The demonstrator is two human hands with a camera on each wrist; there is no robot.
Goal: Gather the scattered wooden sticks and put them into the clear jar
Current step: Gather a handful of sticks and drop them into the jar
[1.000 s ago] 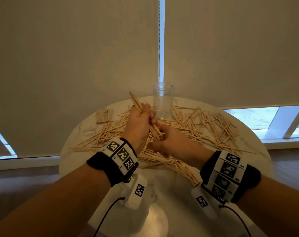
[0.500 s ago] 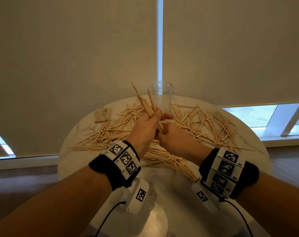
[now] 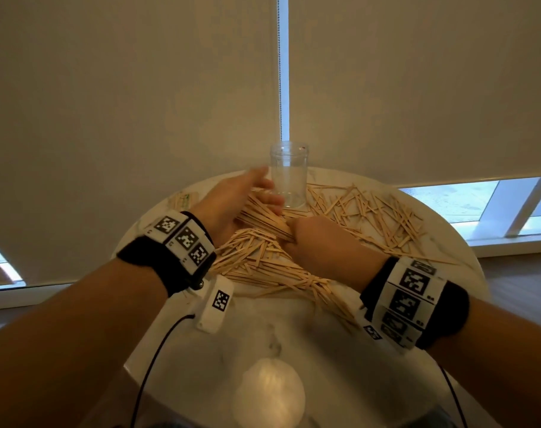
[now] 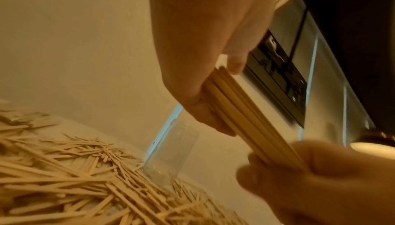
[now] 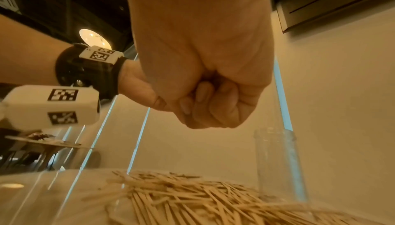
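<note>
Near the far edge of the round table (image 3: 293, 335) stands the clear jar (image 3: 289, 180), upright with nothing inside. Loose wooden sticks (image 3: 371, 217) litter the table to its right, and a denser heap (image 3: 263, 267) lies under my hands. Just left of the jar, a bundle of sticks (image 3: 263, 220) lies low and nearly flat between my hands. My left hand (image 3: 263, 189) holds its far end between thumb and fingers (image 4: 235, 64). My right hand (image 3: 297, 233) is a fist around the near end. In the right wrist view only the curled fingers (image 5: 205, 105) show.
A small paper packet (image 3: 185, 199) lies at the table's back left. Roller blinds (image 3: 139, 103) hang close behind the table, with a bead chain (image 3: 280, 72) above the jar. A glare spot (image 3: 269, 393) sits on the near tabletop.
The bundle, held up and pointing up-left before, has come down to lie nearly flat just above the heap. My left hand has slid forward along it toward the jar.
</note>
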